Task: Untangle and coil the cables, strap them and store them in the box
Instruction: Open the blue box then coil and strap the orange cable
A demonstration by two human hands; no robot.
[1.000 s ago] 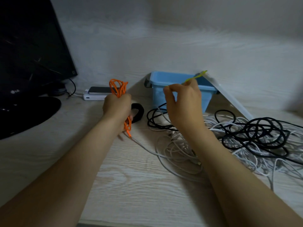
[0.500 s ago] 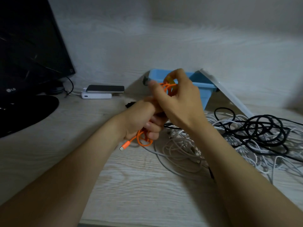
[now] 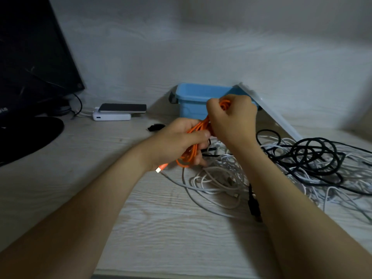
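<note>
Both hands grip the orange cable bundle (image 3: 196, 128) in front of the blue box (image 3: 193, 97): my left hand (image 3: 177, 141) holds the loops together, my right hand (image 3: 231, 117) curls round the top, I think to strap it.

This looks like a desk corner in a home or small office. A pale wood-grain worktop (image 3: 161, 228) runs up to a light wall (image 3: 201, 47) of similar grain. At far left stands a black monitor (image 3: 30, 57) on a round dark base (image 3: 26, 135), with a thin lead trailing behind it. Just right of it a phone (image 3: 122, 108) lies on top of a white power bank (image 3: 111, 117). Farther right sits a blue box (image 3: 193, 101), its clear lid (image 3: 269, 111) leaning against it, and loose white cables (image 3: 217, 178) and black cables (image 3: 314, 156) sprawl across the right side.
</note>
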